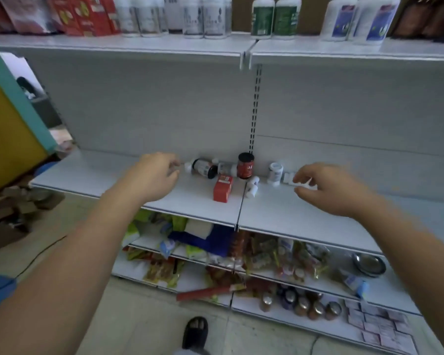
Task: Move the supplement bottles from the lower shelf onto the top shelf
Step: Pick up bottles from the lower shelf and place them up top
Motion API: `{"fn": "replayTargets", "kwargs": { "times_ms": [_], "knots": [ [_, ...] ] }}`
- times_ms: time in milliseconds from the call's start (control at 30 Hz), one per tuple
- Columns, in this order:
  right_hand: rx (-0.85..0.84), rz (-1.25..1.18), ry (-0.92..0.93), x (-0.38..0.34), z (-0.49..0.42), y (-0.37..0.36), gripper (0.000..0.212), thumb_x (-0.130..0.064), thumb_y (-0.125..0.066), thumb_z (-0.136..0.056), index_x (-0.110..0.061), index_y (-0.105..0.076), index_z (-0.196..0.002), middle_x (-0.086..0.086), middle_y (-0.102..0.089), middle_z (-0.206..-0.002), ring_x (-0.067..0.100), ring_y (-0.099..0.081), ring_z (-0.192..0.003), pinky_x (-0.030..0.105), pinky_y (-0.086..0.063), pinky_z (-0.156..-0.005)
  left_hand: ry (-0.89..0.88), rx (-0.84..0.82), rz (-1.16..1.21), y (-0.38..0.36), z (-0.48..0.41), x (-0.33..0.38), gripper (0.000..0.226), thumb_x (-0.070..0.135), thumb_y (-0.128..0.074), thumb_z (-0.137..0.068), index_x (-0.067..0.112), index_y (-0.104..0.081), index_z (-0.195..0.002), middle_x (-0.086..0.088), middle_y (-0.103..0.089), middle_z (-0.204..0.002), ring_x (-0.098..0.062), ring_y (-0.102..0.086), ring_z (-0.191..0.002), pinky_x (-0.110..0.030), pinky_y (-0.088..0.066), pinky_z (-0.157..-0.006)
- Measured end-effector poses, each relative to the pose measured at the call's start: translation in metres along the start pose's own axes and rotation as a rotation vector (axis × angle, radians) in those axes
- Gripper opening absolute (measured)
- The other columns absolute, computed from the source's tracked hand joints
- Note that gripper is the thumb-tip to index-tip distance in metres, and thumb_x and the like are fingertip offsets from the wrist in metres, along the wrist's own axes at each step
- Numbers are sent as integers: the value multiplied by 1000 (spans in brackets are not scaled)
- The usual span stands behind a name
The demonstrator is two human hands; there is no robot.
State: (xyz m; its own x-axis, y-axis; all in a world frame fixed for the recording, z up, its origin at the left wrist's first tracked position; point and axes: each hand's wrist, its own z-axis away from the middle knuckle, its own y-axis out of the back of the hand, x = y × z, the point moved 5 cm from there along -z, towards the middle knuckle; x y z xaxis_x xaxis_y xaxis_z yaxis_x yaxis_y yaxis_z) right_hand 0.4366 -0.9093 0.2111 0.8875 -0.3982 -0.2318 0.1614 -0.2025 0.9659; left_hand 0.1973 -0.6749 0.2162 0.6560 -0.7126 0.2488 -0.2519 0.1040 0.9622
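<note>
Where the bottles (203, 168) lie, left hand (155, 175) and right hand (328, 188) hover half-curled.

The lower shelf (113, 180) looks like smooth, matt white-painted metal, the dark bottle (246, 166) glossy plastic, and the red box (223, 188) smooth printed cardboard.

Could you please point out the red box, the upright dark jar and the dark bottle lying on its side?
red box (223, 188): head view, its front face.
upright dark jar (245, 166): head view, its red label.
lying dark bottle (203, 168): head view, its labelled middle.
</note>
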Motion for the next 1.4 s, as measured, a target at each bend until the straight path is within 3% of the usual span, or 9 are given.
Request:
{"fn": "replayTargets", "kwargs": {
  "times_ms": [200, 467, 733, 867, 1033, 1133, 1233, 1333, 1400],
  "knots": [
    [-54, -158, -116, -25, -61, -93, 28, -25, -57, -92, -16, -66, -117, 4, -64, -118, 21, -60, -103, 28, -44, -82, 157, -16, 198, -62, -43, -74, 35, 23, -53, -96, 18, -61, -130, -9, -66, -124, -30, -61, -112, -38, -49, -93],
    [100, -559, -402, -67, -205, -184, 12, -22, -54, -90, -23, -64, -97, 1, -64, -95, 24, -61, -92, 30, -44, -75, 160, -70, 347, -151, -156, -151, 40, 17, -52, -98, 13, -54, -138, -11, -59, -132, -28, -57, -117, -30, -41, -94],
    [-31, -186, -276, -96, -349, -280, 52, -21, -60, -86, -7, -44, -133, 18, -48, -133, 37, -44, -124, 40, -39, -98, 132, -282, 352, -245, -265, -165, 58, 24, -55, -96, 13, -34, -149, -14, -41, -148, -35, -48, -131, -37, -44, -101],
    [-116, 156, -188, -109, -369, -315, 65, -17, -66, -83, -8, -35, -139, 18, -43, -135, 37, -42, -128, 42, -34, -106, 72, -221, 377, -277, -289, -161, 54, 21, -56, -93, 18, -38, -144, -15, -47, -143, -36, -52, -125, -44, -46, -97],
    [-119, 190, -255, -95, -379, -320, 55, -17, -60, -87, -6, -35, -135, 22, -44, -136, 42, -43, -127, 45, -35, -104, 190, -10, 636, -287, -294, -166, 25, 22, -59, -93, 14, -59, -118, -6, -67, -111, -28, -64, -101, -30, -41, -74],
    [-156, -163, -382, -91, -362, -312, 65, -29, -67, -82, -4, -34, -133, 17, -50, -129, 35, -54, -116, 37, -48, -87, 341, -51, 933, -276, -276, -172, 35, 17, -63, -93, 15, -60, -128, -1, -64, -113, -19, -62, -99, -27, -46, -78],
    [-73, -958, -566, -98, -322, -291, 32, -24, -70, -82, -11, -54, -107, 0, -66, -90, 13, -67, -76, 17, -48, -57, 463, -173, 1415, -247, -242, -168, 31, 15, -55, -94, 16, -60, -125, -3, -66, -101, -21, -66, -92, -32, -54, -75],
    [-21, -1741, -696, -111, -274, -268, 18, -11, -65, -88, -10, -61, -105, 5, -74, -85, 16, -72, -77, 31, -56, -72, 494, -209, 1722, -203, -205, -157, 13, 12, -50, -95, 18, -61, -99, -1, -64, -79, -20, -62, -75, -33, -55, -65],
    [10, -2015, -720, -121, -246, -247, 24, -14, -62, -89, -9, -60, -112, 10, -73, -92, 23, -72, -82, 39, -57, -80, 514, -196, 1818, -173, -182, -146, 24, 5, -43, -96, 17, -61, -106, -7, -66, -87, -22, -63, -76, -33, -56, -63]
  ]
}}
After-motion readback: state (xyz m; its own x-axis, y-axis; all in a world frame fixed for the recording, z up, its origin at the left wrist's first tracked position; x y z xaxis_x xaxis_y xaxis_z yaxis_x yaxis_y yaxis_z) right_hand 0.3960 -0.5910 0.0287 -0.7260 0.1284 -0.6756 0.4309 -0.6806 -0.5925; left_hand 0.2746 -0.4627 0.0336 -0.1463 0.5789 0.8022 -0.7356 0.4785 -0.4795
